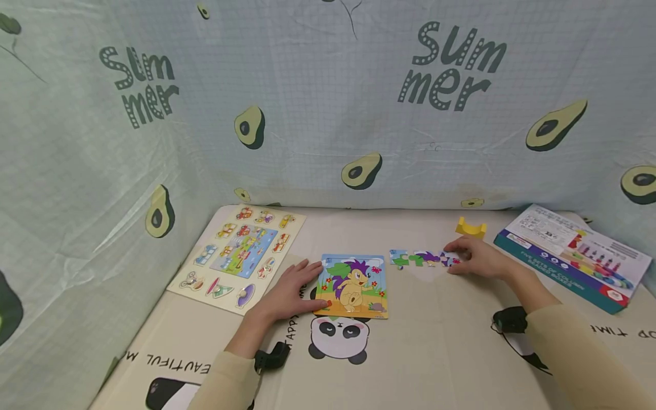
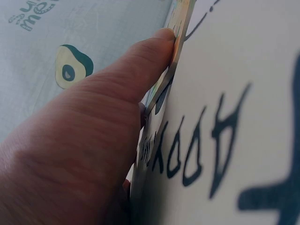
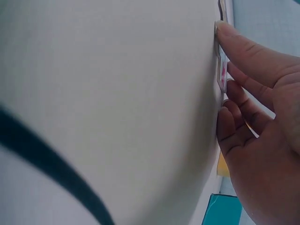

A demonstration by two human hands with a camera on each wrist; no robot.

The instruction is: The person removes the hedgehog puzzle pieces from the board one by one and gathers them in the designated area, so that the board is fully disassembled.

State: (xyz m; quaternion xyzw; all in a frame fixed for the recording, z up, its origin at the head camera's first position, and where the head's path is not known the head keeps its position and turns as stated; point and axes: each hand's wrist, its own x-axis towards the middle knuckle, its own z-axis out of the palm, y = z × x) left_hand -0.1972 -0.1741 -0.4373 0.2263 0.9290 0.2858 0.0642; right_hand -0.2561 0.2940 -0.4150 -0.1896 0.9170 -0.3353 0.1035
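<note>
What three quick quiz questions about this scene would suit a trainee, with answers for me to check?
1. Which hand touches the hedgehog board?
2. True or false: the yellow block lies nearer the left hand than the right hand.
3. What do the right hand's fingers touch?
A) the boxed set
B) the row of puzzle pieces
C) the board with knobs

Key:
1. The left hand.
2. False; it lies just beyond the right hand.
3. B.
</note>
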